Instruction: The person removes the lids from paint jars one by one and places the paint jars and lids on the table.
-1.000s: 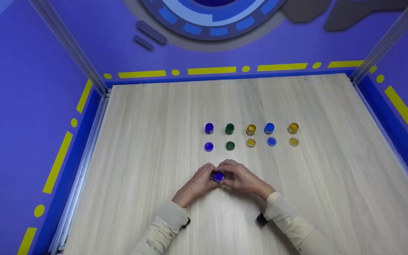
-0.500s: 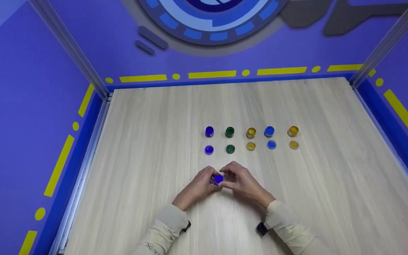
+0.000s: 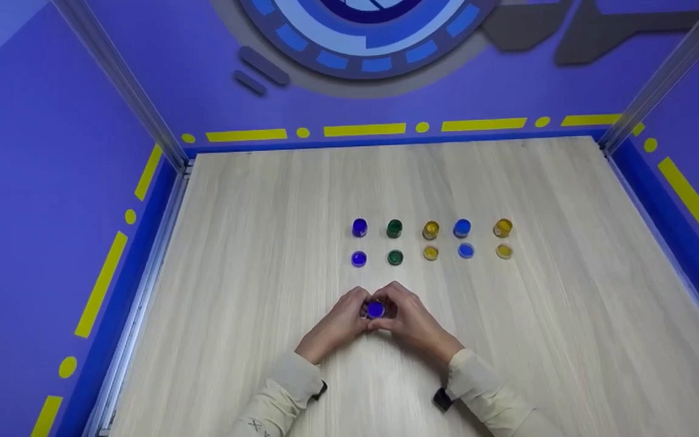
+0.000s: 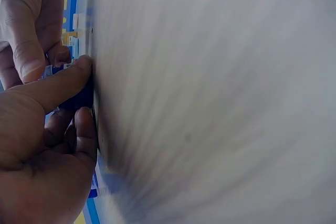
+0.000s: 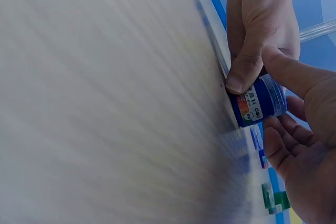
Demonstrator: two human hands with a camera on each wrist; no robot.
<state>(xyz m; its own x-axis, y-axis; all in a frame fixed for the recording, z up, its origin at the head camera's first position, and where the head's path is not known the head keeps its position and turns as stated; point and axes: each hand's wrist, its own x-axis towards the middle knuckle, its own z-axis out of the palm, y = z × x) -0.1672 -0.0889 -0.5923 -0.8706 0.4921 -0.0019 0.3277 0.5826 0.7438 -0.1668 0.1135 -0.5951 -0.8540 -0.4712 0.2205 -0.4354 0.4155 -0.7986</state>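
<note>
A small dark-blue paint jar (image 3: 375, 309) with a label and a clear ribbed lid (image 5: 273, 94) stands upright on the table between the two hands. My left hand (image 3: 343, 318) grips the jar's body, its thumb lying across the label in the right wrist view. Round the lid curl the thumb and fingers of my right hand (image 3: 410, 315). In the left wrist view the left hand's fingers cover most of the jar (image 4: 79, 98).
Beyond the hands stands a row of open paint jars: dark blue (image 3: 359, 228), green (image 3: 394, 229), ochre (image 3: 431, 230), lighter blue (image 3: 462, 228) and yellow (image 3: 503, 227). Matching lids lie before them, such as the green lid (image 3: 395, 258). Blue walls enclose the wooden table (image 3: 252, 243).
Half a second ago the right hand's fingers were spread away from the lid; now they close round it again. The left hand keeps its grip on the jar. The view tilts slightly.
</note>
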